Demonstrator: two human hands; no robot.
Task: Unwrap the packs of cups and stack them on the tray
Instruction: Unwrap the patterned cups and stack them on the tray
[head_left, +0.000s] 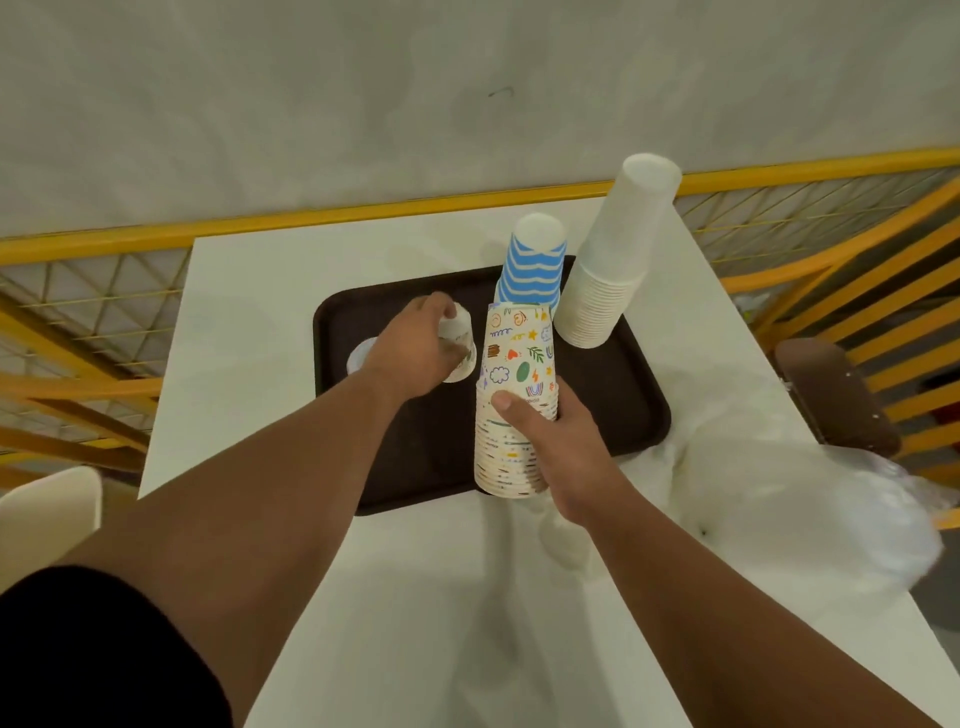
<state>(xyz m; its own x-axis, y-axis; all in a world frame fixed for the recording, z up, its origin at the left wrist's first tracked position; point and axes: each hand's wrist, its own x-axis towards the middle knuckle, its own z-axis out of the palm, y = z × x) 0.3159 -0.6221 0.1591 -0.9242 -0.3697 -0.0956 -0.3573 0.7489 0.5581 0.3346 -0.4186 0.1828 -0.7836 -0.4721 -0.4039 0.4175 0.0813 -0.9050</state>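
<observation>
A dark brown tray (613, 395) lies on the white table. My right hand (550, 436) grips a tall upside-down stack of cups with colourful doodles (514, 364) standing at the tray's front. My left hand (415, 353) holds a small upside-down cup (460, 338) over the tray's left part. Another cup (361, 356) sits mostly hidden behind my left wrist. Behind the doodle stack stands a blue-and-white striped stack (535, 260). A tall plain white stack (618, 260) leans at the tray's back right.
Crumpled clear plastic wrapping (789, 509) lies on the table to the right of the tray. A yellow mesh railing (104, 291) runs behind and beside the table. A brown chair seat (836, 395) is at the right, a cream chair (47, 509) at the left.
</observation>
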